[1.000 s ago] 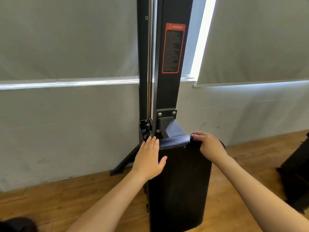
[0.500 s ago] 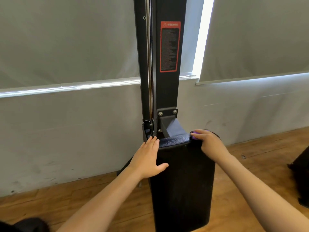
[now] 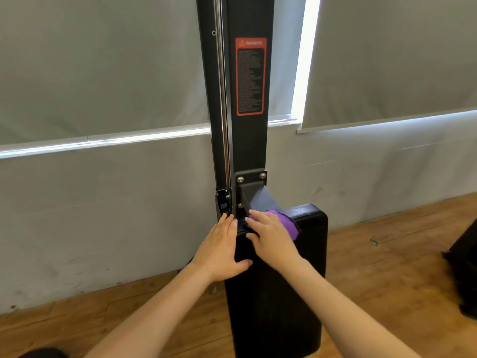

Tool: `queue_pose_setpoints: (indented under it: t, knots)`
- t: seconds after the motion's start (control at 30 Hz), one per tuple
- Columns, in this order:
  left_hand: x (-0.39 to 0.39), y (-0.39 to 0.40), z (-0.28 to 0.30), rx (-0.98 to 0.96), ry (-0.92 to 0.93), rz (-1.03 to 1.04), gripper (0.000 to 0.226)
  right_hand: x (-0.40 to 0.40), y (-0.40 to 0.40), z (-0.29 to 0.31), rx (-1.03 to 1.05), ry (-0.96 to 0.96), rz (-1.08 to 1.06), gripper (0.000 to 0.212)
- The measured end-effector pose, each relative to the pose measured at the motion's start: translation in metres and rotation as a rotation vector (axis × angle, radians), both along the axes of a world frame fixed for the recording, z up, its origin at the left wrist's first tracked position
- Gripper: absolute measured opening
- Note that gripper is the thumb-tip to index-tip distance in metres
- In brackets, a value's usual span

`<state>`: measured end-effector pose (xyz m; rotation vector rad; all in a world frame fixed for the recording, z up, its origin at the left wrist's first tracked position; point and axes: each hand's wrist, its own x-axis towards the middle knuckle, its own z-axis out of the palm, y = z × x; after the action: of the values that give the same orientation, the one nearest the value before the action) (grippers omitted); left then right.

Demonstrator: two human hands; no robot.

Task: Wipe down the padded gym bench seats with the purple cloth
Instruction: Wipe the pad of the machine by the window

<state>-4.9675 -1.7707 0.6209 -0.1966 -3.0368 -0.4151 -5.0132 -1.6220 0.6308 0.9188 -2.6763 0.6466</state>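
Observation:
A black padded bench seat [image 3: 291,285] stretches away from me and ends at a black machine upright [image 3: 247,140]. My right hand [image 3: 271,236] presses the purple cloth [image 3: 286,220] flat on the far top edge of the pad, near its left corner, fingers fairly straight. Most of the cloth is hidden under that hand; a purple fold shows at its right. My left hand [image 3: 222,246] rests flat on the pad's left edge, thumb spread across the top, and holds nothing.
The upright carries a red warning label [image 3: 250,76] and a chrome guide rod [image 3: 222,99]. Behind stands a grey wall with drawn blinds. The floor [image 3: 382,264] is wood; another dark piece of equipment [image 3: 464,270] sits at the right edge.
My right hand has slid the cloth left along the pad's far edge, from the right corner to beside my left hand. The left hand has stayed in place.

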Motion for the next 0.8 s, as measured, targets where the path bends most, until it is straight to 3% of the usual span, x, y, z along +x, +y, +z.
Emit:
queue_pose_setpoints:
  t: [0.1, 0.27, 0.4, 0.63, 0.8]
  knots:
    - [0.002, -0.002, 0.002, -0.026, -0.008, -0.017, 0.101, -0.016, 0.026, 0.0, 0.055, -0.005, 0.051, 0.04]
    - [0.003, -0.004, 0.003, -0.044, -0.006, -0.021, 0.103, -0.051, 0.09, 0.0, -0.073, -0.083, -0.208, 0.039]
    - [0.001, -0.002, 0.001, -0.048, -0.008, -0.01, 0.104, -0.047, 0.069, -0.002, -0.119, -0.076, -0.317, 0.038]
    - [0.003, 0.001, 0.006, 0.027, -0.065, 0.031, 0.105, 0.012, -0.022, -0.011, -0.123, 0.006, -0.036, 0.044]
    - [0.022, 0.001, -0.003, 0.042, -0.056, 0.091, 0.105, -0.007, 0.024, -0.007, -0.043, 0.029, -0.021, 0.049]
